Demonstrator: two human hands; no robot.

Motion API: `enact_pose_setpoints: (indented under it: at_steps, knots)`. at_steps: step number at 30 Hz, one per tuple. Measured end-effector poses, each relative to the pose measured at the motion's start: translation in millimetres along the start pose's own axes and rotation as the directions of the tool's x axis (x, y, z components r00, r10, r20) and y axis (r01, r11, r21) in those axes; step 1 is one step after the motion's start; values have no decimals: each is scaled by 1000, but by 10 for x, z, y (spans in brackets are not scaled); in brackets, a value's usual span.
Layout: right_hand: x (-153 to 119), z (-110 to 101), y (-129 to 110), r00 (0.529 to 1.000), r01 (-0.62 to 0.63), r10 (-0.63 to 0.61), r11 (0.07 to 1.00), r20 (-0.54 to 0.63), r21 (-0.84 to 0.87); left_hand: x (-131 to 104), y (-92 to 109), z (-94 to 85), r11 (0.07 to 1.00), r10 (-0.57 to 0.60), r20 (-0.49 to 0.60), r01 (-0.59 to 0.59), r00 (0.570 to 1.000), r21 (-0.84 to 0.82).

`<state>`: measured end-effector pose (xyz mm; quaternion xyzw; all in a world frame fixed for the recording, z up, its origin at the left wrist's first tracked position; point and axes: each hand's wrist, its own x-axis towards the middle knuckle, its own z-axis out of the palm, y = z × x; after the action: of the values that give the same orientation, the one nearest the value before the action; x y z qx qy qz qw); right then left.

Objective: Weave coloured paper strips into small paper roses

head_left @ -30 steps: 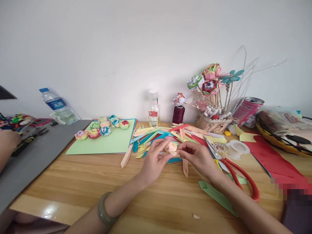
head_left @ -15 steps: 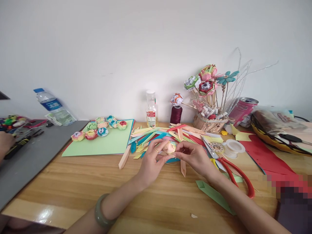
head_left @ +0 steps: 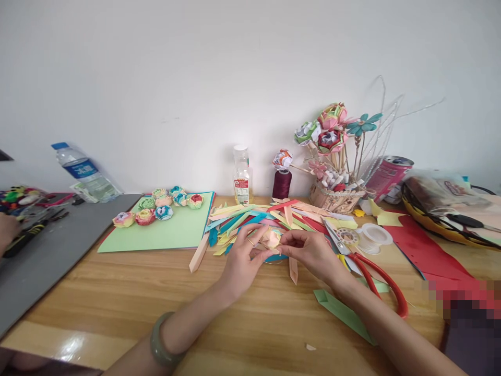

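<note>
Wooden tabletop [head_left: 117,303]: two hands [head_left: 241,263] [head_left: 315,256] hold one flower [head_left: 271,238].

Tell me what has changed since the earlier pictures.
Only the view has visibly shifted: the scene sits slightly further left in the picture. Nothing was taken hold of or let go. The left hand still holds the small paper flower, the right hand is still at its edge, and the paper strips and scissors stay put.

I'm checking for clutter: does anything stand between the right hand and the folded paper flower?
Nothing visible: the right hand is at the paper flower, which the left hand holds; paper strips lie mostly beyond.
</note>
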<state>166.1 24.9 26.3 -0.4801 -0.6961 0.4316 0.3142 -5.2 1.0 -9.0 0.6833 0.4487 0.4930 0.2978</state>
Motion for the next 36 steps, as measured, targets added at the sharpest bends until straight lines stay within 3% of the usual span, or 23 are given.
enact_pose_setpoints:
  at_steps: [3,11,20,28,31,36]
  knots:
    - [-7,2,1,1000,-18,18,998,-10,-60,1,10,0,997,41,-3,-41,999,66]
    - [-43,31,-72,997,65,-66,996,27,62,7,-14,-7,998,17,-8,-16,1000,61]
    - [-28,52,-8,990,128,-134,985,-48,-117,2,-16,-14,998,-7,24,5,1000,70]
    - [-24,34,13,994,88,-88,996,64,6,16,-21,-21,998,-68,21,67,997,5]
    - [-29,4,-11,990,105,-101,994,103,-37,31,-19,-31,996,-86,46,87,995,-17]
    - [-11,-41,-22,967,244,-226,955,119,-170,67,-34,-64,993,-96,108,102,989,-53]
